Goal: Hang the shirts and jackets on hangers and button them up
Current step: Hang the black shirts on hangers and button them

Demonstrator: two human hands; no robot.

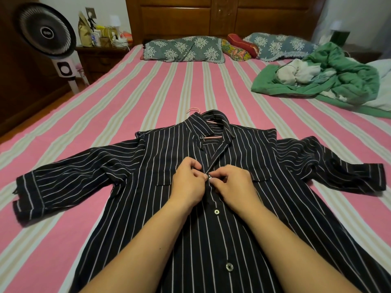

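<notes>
Head view: a bed (127,98) with a pink striped sheet fills a bedroom with a wooden headboard (224,15). A fan (45,31) stands far left; pillows (184,48) and a green quilt (342,77) lie beyond. A dark striped shirt (264,157) lies flat on a pink hanger (193,109). The left hand (187,182) and right hand (234,182), each grip narrow, pinch the placket at a button (209,177).
</notes>
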